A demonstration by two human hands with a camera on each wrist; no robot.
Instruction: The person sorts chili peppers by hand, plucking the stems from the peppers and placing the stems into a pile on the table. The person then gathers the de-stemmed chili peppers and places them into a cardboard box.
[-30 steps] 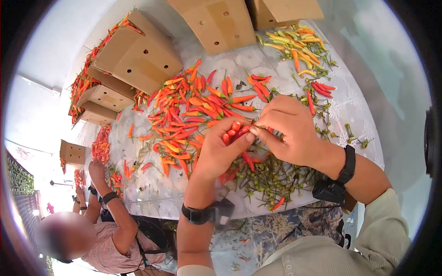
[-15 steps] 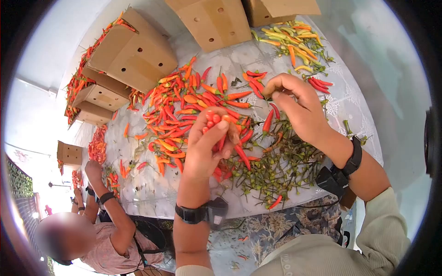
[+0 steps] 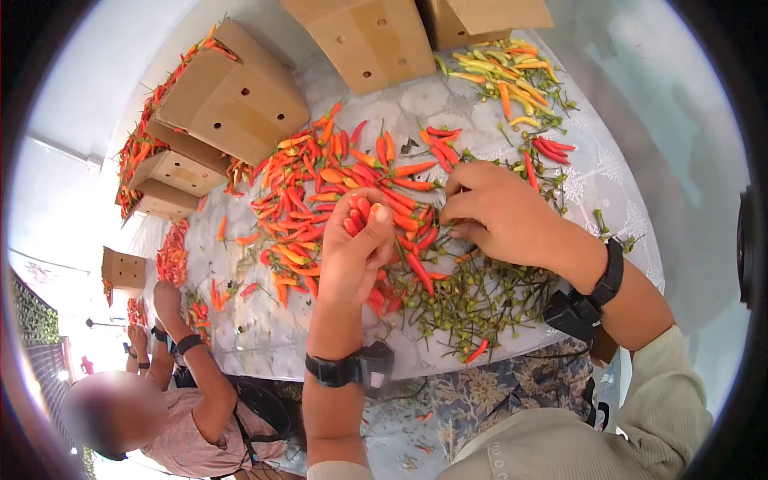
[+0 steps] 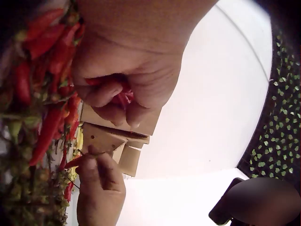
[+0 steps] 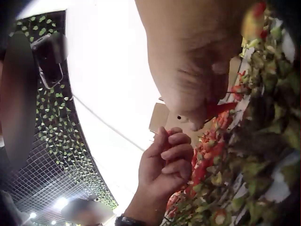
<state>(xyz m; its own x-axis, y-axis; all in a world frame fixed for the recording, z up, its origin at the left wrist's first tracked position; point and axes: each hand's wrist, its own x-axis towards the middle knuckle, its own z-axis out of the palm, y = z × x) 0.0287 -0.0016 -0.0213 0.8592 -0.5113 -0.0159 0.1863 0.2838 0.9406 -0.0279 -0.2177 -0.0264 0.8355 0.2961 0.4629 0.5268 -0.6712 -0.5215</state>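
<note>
Head view: the left hand (image 3: 354, 260) is curled round a small bunch of red chilies (image 3: 352, 226), their blunt ends poking out by the thumb; this bunch sits just above the near part of the chili pile (image 3: 300, 200). The right hand (image 3: 516, 216) is on the right of that pile, fingers bent inward; the left wrist view shows it pinching a single chili (image 4: 74, 162) between thumb and fingertips, with a thin stem beside it.

The bunch looks the likeliest trouble. Its chilies appear smooth, and if the thumb lifts to admit another, one could slide out and drop back into the chili pile. Packed too full, the fist might also squeeze a soft one until it splits. The pinched chili could tear or snap if pulled sideways rather than along its length.

Right of the chili pile, toward the body, a heap of green stems (image 3: 468, 308) lies touching it. Stray bits could get mixed with the fruit there, and a lone red chili (image 3: 477, 350) at that heap's near side, close to the edge of the table (image 3: 264, 352), could be overlooked or knocked off by a forearm. Yellow-green chilies (image 3: 512, 76), beyond and right of the chili pile, seem less at risk.
</note>
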